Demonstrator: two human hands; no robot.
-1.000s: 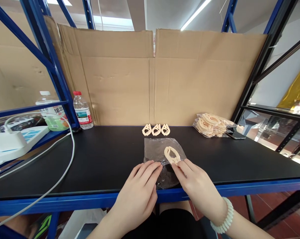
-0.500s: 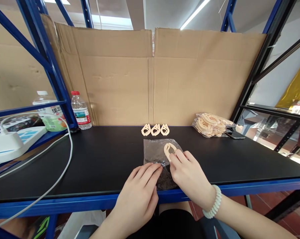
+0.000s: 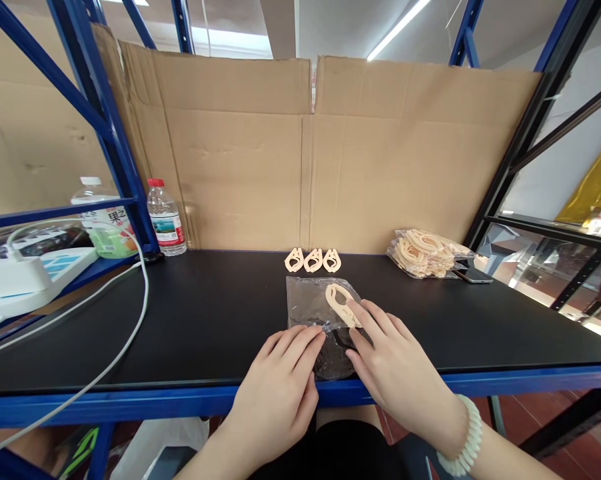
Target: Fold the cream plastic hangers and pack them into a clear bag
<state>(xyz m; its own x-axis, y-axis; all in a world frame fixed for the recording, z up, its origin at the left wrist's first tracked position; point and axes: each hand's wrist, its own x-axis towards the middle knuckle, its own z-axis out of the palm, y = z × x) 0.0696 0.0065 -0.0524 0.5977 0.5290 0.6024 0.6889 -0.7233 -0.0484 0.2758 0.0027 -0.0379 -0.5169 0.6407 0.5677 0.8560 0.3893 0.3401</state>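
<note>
A clear plastic bag [image 3: 304,303] lies flat near the table's front edge. On or inside its right part rests a cream folding hanger [image 3: 336,301]; which of the two I cannot tell. My left hand [image 3: 283,380] has its fingertips together on the bag's left side, by a crumpled bit of plastic. Beside the hanger's lower end, my right hand [image 3: 393,363] has its fingers spread, with fingertips touching the hanger or bag. Three small cream pieces [image 3: 313,261] stand in a row behind the bag.
A plastic bag packed with several cream pieces [image 3: 423,253] lies at the back right, beside a phone [image 3: 474,275]. Bottles [image 3: 166,220], a power strip [image 3: 70,270] and a white cable [image 3: 143,313] are left. Cardboard [image 3: 240,167] forms the back wall.
My right hand has opened off the hanger and shifted right and slightly down. The hanger now lies on its own, more fully visible. My left hand has stayed on the bag.
</note>
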